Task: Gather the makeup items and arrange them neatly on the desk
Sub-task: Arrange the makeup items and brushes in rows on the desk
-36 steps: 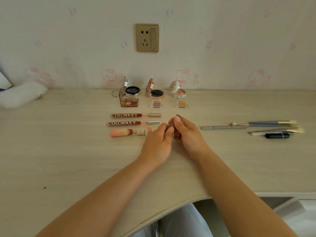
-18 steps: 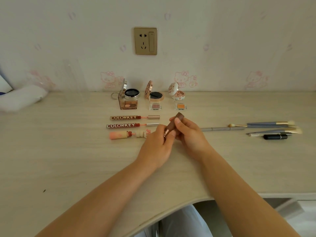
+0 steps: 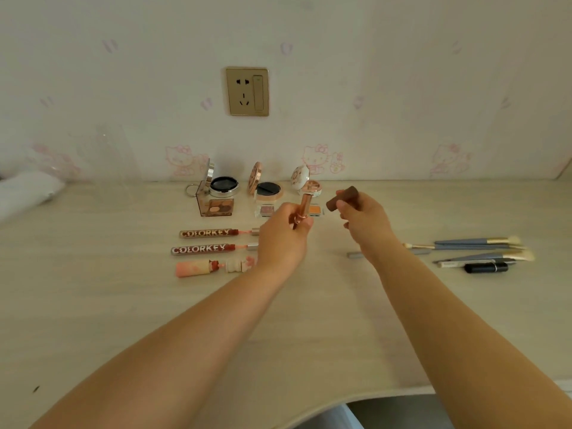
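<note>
Pulled apart: left hand [image 3: 283,239] holds lipstick [image 3: 301,210] upright, right hand [image 3: 363,219] its cap [image 3: 342,198].

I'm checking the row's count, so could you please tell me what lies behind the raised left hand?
Behind the left hand, the caps of the two COLORKEY lip gloss tubes disappear, and the small orange eyeshadow pan is partly hidden. Anything further there is covered.

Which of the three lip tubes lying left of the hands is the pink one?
The nearest tube, pink and unlettered; the two behind it read COLORKEY.
</note>
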A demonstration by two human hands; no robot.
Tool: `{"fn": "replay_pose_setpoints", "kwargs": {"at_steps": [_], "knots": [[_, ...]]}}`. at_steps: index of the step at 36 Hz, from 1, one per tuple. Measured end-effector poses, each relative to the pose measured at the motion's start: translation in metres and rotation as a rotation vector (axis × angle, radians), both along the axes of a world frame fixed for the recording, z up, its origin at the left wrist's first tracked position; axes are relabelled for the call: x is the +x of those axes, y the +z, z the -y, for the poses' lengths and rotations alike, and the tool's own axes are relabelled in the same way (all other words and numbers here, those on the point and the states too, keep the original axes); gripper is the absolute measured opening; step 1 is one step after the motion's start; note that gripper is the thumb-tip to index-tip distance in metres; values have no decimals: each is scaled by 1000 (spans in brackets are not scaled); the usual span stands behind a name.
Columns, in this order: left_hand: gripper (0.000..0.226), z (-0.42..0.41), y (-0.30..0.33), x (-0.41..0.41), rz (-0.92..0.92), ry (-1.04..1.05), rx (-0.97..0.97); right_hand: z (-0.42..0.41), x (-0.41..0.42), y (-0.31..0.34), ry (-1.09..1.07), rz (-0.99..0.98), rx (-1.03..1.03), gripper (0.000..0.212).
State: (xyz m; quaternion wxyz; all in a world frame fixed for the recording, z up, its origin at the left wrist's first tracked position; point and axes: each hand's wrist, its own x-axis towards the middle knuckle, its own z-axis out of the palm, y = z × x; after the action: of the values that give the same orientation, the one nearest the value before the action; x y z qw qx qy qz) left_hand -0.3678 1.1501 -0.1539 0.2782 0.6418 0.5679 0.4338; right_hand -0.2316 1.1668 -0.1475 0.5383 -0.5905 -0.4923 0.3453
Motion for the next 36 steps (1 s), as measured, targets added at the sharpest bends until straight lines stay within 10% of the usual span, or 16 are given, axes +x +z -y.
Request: {"fn": "replay_pose_setpoints", "kwargs": {"at_steps": [18,36], "knots": [[23,-74,-4,0,-614,62,0,-49,8,-22,10,822,-206,30],[27,-82,-14,-2,-582,52,3,-55,0,-30,39,893,-247,35]]}}
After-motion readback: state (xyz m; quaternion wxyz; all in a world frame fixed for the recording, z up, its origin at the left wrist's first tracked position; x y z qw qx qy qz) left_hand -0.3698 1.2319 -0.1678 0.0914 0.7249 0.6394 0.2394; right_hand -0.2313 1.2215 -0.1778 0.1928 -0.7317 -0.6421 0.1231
